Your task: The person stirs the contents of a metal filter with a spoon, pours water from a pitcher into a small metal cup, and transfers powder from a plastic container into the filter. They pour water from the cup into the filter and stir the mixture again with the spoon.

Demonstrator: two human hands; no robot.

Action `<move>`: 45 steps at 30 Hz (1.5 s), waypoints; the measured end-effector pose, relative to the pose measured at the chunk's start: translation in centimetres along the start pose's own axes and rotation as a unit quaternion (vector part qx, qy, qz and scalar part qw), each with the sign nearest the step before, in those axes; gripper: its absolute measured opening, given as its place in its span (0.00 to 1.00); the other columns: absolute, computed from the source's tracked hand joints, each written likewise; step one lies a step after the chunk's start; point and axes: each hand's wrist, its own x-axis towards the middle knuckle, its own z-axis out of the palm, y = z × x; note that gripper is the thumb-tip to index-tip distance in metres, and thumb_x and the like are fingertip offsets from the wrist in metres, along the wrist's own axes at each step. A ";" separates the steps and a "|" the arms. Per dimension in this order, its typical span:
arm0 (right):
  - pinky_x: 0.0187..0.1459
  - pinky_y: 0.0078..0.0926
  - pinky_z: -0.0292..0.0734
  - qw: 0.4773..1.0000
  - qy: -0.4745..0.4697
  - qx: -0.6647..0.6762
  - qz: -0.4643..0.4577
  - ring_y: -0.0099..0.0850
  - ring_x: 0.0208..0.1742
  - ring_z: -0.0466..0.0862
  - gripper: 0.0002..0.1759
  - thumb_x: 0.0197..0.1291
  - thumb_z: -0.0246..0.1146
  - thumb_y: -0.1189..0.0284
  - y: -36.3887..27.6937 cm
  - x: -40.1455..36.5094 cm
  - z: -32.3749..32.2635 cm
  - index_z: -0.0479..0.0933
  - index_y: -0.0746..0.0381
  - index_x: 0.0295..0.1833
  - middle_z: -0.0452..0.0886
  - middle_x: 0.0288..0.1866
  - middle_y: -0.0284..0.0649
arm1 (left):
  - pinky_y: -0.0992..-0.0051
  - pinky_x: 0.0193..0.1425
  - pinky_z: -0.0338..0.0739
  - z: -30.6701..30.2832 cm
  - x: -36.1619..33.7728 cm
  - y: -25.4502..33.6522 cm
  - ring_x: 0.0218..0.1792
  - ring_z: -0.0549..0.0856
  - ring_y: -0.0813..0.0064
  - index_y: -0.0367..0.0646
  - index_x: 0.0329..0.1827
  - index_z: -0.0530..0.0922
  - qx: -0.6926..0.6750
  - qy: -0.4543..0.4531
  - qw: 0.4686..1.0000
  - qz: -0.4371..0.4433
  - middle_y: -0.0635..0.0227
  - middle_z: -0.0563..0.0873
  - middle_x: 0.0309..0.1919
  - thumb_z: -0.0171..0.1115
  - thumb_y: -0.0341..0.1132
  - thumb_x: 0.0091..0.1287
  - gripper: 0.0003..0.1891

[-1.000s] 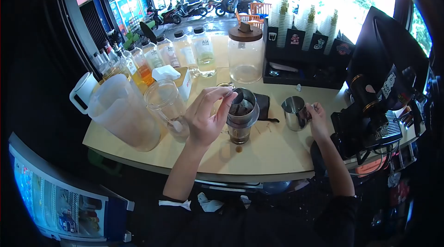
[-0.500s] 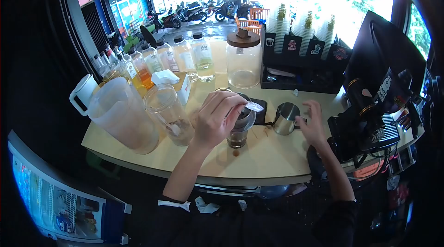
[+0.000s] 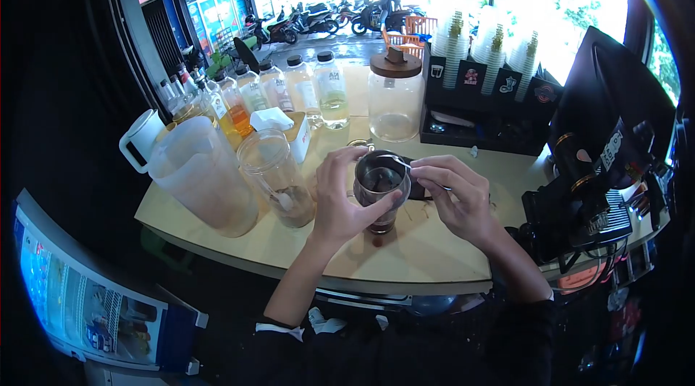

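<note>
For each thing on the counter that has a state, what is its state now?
left hand: shut around the metal filter cup
right hand: fingertips at the cup's rim, grip unclear
metal filter cup: uncovered, standing on a glass
jar: wooden lid on, nearly empty
bottles: capped, upright

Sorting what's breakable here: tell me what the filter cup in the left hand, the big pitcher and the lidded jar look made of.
Filter cup: metal, likely stainless steel; shiny grey with glints. Pitcher: probably frosted plastic; cloudy, translucent wall, white handle. Jar: clear glass or perhaps acrylic, see-through; its lid looks like brown wood.
</note>
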 end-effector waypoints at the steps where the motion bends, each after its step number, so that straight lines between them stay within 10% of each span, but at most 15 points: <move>1: 0.38 0.28 0.80 1.000 -0.004 0.001 0.009 0.36 0.40 0.84 0.13 0.54 0.65 0.83 0.1 -0.2 0.1 0.79 0.64 0.46 0.81 0.43 0.44 | 0.61 0.59 0.68 0.1 -0.5 -0.5 0.50 0.77 0.60 0.41 0.52 0.71 -0.009 0.000 0.999 -0.047 0.62 0.78 0.44 0.78 0.43 0.43 0.34; 8: 0.37 0.28 0.81 1.000 -0.020 -0.009 -0.023 0.36 0.39 0.84 0.14 0.53 0.65 0.83 0.2 -1.0 1.3 0.77 0.64 0.47 0.81 0.43 0.44 | 0.60 0.58 0.70 2.2 -2.6 -1.7 0.52 0.78 0.59 0.38 0.55 0.69 -0.016 -0.062 0.979 -0.191 0.58 0.79 0.47 0.81 0.48 0.40 0.42; 45: 0.50 0.28 0.79 0.961 -0.067 0.248 0.102 0.33 0.48 0.82 0.06 0.67 0.50 0.80 0.9 -0.9 -0.3 0.70 0.69 0.47 0.78 0.49 0.49 | 0.64 0.64 0.69 -0.1 1.1 -4.4 0.58 0.78 0.61 0.47 0.59 0.72 -0.157 -0.177 0.966 -0.100 0.65 0.79 0.54 0.79 0.35 0.36 0.41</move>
